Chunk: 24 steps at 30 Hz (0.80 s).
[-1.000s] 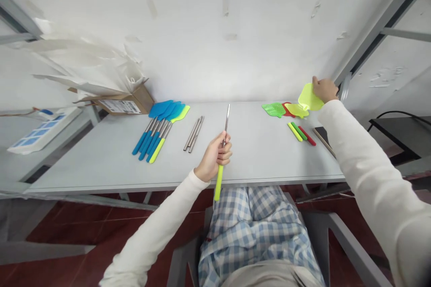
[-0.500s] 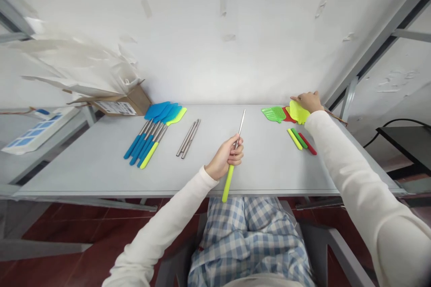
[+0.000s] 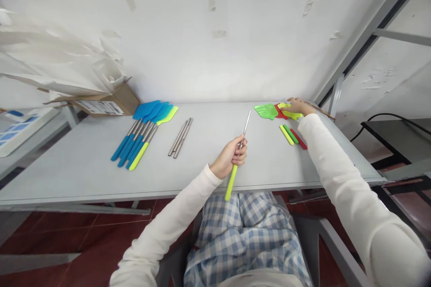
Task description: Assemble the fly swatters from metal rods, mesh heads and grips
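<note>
Head: left hand (image 3: 232, 157) grips rod (image 3: 231, 182) over table edge (image 3: 269, 185); grip of right hand (image 3: 299, 107) unclear.

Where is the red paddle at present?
In the head view, the red paddle lies on the right of the table, between the green paddle and the yellow paddle, near the right hand.

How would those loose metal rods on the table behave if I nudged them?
The metal rods would probably roll sideways, being slim and apparently round. They're likely stiff, since each lies straight without sagging or bending. Their smooth, shiny surfaces may feel somewhat slippery.
</note>
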Each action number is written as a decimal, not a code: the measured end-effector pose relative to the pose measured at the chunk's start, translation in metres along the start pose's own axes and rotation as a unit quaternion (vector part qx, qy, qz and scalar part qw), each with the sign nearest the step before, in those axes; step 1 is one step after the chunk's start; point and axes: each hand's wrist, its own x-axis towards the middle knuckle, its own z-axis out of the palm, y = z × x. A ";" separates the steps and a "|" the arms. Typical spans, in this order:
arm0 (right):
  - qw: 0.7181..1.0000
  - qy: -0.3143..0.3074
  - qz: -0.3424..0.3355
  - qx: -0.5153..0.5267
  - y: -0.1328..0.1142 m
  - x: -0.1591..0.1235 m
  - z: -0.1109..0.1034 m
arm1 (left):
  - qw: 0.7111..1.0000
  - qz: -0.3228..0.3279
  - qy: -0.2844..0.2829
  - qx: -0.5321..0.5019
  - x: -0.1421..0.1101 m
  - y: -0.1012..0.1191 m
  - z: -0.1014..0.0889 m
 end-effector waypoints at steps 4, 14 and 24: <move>1.000 0.007 0.004 0.016 0.001 0.000 -0.009 | 1.000 0.005 0.009 0.006 -0.004 0.002 0.000; 0.997 0.043 0.036 0.057 0.019 -0.013 -0.002 | 0.999 0.033 0.016 0.003 -0.002 0.007 -0.002; 0.771 -0.159 -0.290 0.544 -0.133 -0.104 -0.045 | 0.997 -0.043 -0.030 0.061 0.010 0.009 0.010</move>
